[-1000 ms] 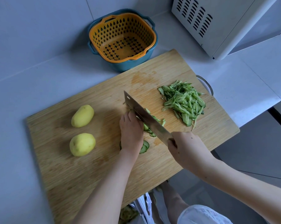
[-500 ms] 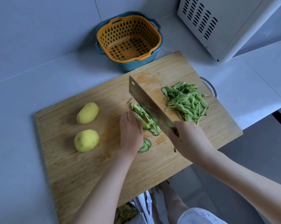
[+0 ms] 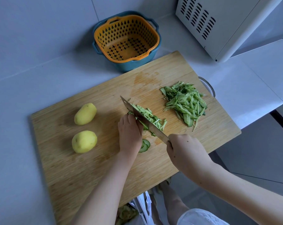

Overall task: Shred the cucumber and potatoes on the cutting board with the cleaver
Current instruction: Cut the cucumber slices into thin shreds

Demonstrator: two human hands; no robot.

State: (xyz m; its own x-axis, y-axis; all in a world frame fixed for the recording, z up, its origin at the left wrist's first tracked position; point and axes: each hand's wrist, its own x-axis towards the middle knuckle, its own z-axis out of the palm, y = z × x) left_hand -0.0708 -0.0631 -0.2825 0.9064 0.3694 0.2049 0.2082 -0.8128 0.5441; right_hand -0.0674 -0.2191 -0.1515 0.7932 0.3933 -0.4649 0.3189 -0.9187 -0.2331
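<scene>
Cleaver (image 3: 151, 127) down again — blade back on cucumber (image 3: 151, 117) beside left hand (image 3: 129, 135).

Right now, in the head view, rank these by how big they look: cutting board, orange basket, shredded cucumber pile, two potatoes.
1. cutting board
2. orange basket
3. shredded cucumber pile
4. near potato and far potato: about alike; the near one's slight edge may be closeness, so unranked.
</scene>
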